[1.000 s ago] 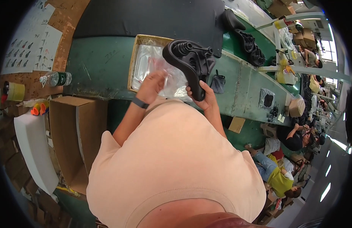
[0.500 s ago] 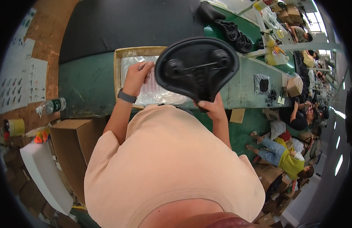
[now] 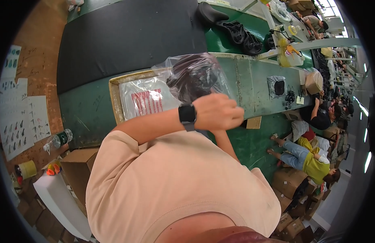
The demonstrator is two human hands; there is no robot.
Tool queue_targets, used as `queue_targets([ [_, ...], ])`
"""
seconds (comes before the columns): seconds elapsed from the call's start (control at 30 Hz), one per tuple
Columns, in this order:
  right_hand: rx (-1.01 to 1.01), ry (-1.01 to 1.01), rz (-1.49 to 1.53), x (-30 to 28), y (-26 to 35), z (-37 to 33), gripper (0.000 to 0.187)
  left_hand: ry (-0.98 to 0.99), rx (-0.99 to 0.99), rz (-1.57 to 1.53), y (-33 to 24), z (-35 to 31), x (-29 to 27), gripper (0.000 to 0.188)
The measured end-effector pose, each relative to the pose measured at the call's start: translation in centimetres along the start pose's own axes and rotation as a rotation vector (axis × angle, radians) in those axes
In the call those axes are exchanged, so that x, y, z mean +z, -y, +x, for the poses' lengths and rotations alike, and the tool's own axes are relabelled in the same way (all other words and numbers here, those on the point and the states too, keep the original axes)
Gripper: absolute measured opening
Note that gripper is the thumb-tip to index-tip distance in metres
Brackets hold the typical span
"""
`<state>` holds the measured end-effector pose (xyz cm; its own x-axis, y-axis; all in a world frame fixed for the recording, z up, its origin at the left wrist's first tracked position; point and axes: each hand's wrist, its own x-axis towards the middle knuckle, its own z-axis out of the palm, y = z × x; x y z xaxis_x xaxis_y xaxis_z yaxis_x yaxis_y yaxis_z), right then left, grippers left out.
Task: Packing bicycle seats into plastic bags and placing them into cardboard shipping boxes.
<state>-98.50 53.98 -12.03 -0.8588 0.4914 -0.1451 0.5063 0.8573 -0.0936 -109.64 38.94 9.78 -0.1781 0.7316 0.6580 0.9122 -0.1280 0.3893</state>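
Observation:
A black bicycle saddle [image 3: 190,75] is held up over the bench, its underside toward me, inside a clear plastic bag [image 3: 218,73]. My left hand [image 3: 219,111], with a dark watch at the wrist, reaches across to the saddle's narrow end. Its fingers are curled, closed on the bag's edge. Behind it, my right hand [image 3: 216,130] is mostly covered; its forearm leads up to the saddle's nose, and its fingers are hidden. To the left of the saddle, a shallow box [image 3: 113,99] holds a stack of clear bags [image 3: 147,101] with red print.
A black mat [image 3: 130,36] covers the far green bench [image 3: 88,99]. Several saddles [image 3: 236,32] lie at the far right. A packed item [image 3: 278,87] sits farther along. Cardboard boxes [image 3: 76,166] and a water bottle [image 3: 60,139] stand left. Other people [image 3: 303,158] are at right.
The saddle was bare and is now inside a clear bag. My left hand has moved from the box of bags rightward across to the saddle's nose, covering my right hand.

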Motion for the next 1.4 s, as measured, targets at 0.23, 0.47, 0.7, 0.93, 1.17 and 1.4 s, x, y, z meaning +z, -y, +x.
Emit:
queue_targets([
  [0.23,0.304,0.559,1.881,-10.1,2.7,5.8,0.048,-0.369,-0.448,0.283,8.3,-4.7,3.6,0.043],
  [0.47,-0.323,-0.057,0.871,-4.3,7.1,16.1,0.089,-0.511,-0.504,0.297,19.4,-2.0,2.1,0.041],
  [0.7,-0.348,0.604,1.172,-3.6,4.7,36.8,0.048,-0.647,-1.022,0.65,28.5,-8.3,-5.8,0.023],
  [0.93,-0.199,-0.291,0.405,6.1,-2.7,66.5,0.082,-0.758,-1.271,0.788,23.8,-19.5,-6.5,0.02],
  [1.17,-0.082,0.031,0.169,4.1,0.0,65.9,0.067,-0.314,-1.317,0.426,18.1,-18.9,4.8,0.023],
  [1.4,0.163,0.065,1.234,2.1,-5.9,48.3,0.074,0.206,-1.21,0.06,16.1,-19.3,18.8,0.019],
])
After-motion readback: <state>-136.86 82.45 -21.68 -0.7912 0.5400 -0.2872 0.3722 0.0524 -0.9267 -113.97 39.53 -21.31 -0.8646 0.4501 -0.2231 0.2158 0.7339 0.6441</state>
